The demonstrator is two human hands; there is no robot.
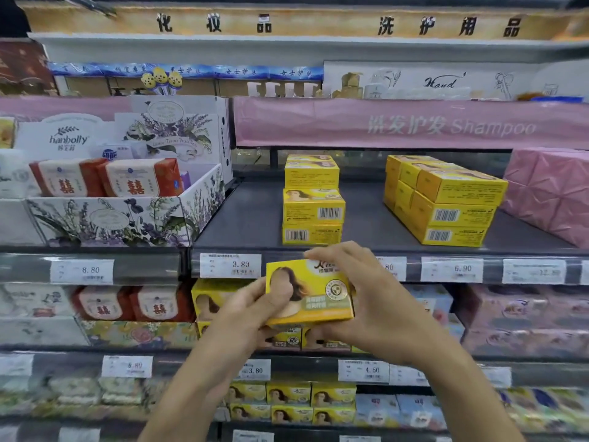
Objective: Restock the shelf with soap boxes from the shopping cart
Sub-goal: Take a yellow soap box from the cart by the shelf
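I hold a yellow soap box (318, 291) in front of the shelf edge, its printed face toward me. My left hand (251, 311) grips its left end with the thumb across the front. My right hand (373, 298) grips its right end and top, fingers curled over the upper edge. On the dark shelf (248, 218) just above stand a stack of yellow soap boxes (314, 202) in the middle and a second, wider stack (443, 202) to the right. The shopping cart is not in view.
A floral display tray (111, 218) with red-and-white soap packs fills the shelf's left. Pink wrapped packs (551, 193) sit at the right. Bare shelf surface lies between and beside the yellow stacks. Price tags (231, 265) line the shelf rail. Lower shelves hold more yellow boxes (290, 400).
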